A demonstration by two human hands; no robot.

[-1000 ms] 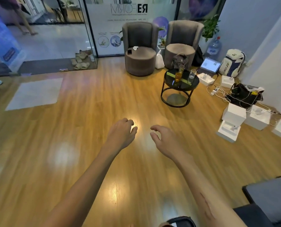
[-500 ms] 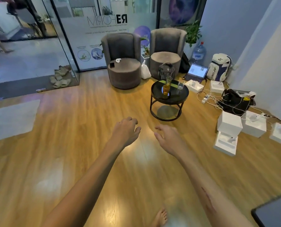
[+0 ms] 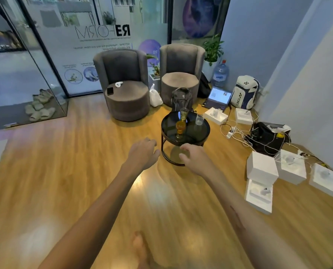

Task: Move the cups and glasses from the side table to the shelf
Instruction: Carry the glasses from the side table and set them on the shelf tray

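A round black side table (image 3: 200, 137) with a glass top stands just ahead of me. On it are an amber stemmed glass (image 3: 180, 129), a taller clear-green glass (image 3: 183, 114) behind it and a clear tumbler (image 3: 199, 119) at the right. My left hand (image 3: 143, 151) hangs in the air left of the table, fingers loosely curled, holding nothing. My right hand (image 3: 193, 156) is in front of the table's near edge, fingers relaxed and apart, also holding nothing. No shelf is in view.
Two grey armchairs (image 3: 125, 90) (image 3: 181, 74) stand behind the table, with a dark bag (image 3: 181, 99) between table and chair. White boxes (image 3: 261, 168), cables (image 3: 239, 131), a laptop (image 3: 218, 97) and a backpack (image 3: 244, 92) crowd the floor at the right. Bare wooden floor lies to the left.
I have walked closer to the side table, which now lies just beyond my hands. Both hands stay raised and hold nothing.
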